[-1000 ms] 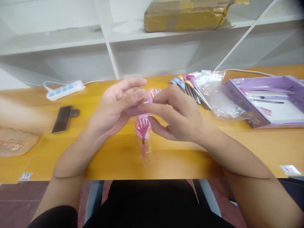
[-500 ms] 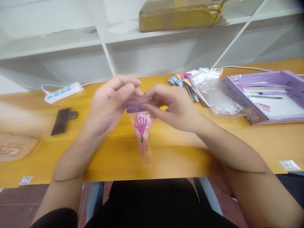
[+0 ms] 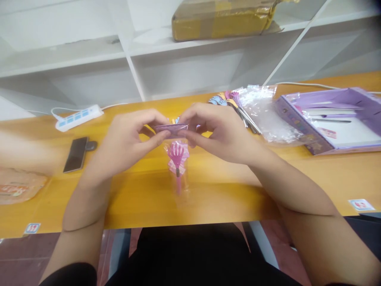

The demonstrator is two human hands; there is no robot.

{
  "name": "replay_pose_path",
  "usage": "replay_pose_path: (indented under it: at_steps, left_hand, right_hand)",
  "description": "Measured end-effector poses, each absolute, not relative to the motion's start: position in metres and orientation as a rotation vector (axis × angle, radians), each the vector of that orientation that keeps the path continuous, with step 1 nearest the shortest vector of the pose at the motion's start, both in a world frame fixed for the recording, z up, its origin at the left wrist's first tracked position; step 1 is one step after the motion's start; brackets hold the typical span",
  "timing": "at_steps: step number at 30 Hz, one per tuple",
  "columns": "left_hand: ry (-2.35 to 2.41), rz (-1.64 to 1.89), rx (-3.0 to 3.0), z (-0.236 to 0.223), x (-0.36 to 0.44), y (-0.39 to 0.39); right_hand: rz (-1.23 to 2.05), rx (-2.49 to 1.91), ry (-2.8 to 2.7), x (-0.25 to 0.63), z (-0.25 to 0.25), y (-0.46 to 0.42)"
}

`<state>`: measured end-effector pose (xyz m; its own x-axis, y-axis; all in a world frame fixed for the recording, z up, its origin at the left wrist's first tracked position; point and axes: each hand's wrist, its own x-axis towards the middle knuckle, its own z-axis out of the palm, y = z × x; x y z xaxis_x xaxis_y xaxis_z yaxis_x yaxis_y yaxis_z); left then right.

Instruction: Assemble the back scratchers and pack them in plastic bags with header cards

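Observation:
A folded purple printed card (image 3: 172,129) is pinched between my two hands above the table. My left hand (image 3: 133,139) grips its left end between thumb and fingers. At the right end, the thumb and fingers of my right hand (image 3: 216,129) close on it. Below the card, a pink hand-shaped back scratcher (image 3: 177,159) with a short metal neck lies in a clear plastic bag (image 3: 185,188) on the table. Small pink printed papers (image 3: 183,150) show around the scratcher's head. Bits of yellow and blue peek out behind the card, mostly hidden.
More back scratchers (image 3: 238,105) in several colours lie beside a pile of clear bags (image 3: 274,119). To the right is a purple display box (image 3: 327,95) with cards and a metal rod inside. A phone (image 3: 76,154) and power strip (image 3: 79,118) lie on the left.
My left fingers have come down from above onto the card's left end, and the card has tilted so its face shows less. My right hand stays nearly in place.

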<state>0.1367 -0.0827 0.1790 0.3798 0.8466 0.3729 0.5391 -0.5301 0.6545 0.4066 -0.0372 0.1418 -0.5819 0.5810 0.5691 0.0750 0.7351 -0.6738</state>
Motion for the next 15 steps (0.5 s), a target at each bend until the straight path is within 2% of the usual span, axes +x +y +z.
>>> replay_pose_path:
  at_steps: [6,15]
  left_hand:
    - [1.217,0.975,2.274,0.176,0.137,-0.085]
    - [1.182,0.969,2.254,0.178,0.140,-0.087]
  right_hand:
    - [0.715,-0.519,-2.286,0.412,0.147,-0.036]
    - [0.563,-0.543,-2.244,0.399,0.139,-0.040]
